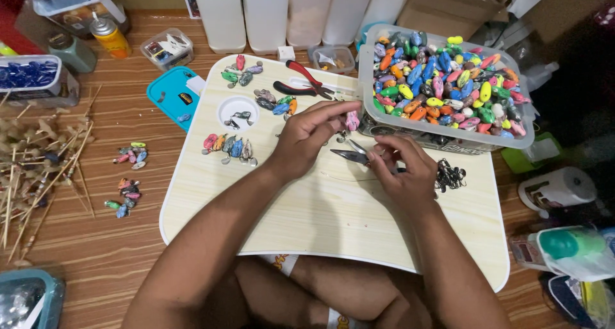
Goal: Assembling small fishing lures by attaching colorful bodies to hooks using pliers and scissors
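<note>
Your left hand pinches a pink lure body up over the table, steadying it; your right hand grips small pliers (tips aimed at it), below the lure-filled clear tub.

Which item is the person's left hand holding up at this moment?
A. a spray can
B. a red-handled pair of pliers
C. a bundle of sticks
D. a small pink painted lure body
D: the left hand pinches a small pink lure body between its fingertips, above the lap tray; the red-handled pliers lie untouched farther back.
</note>
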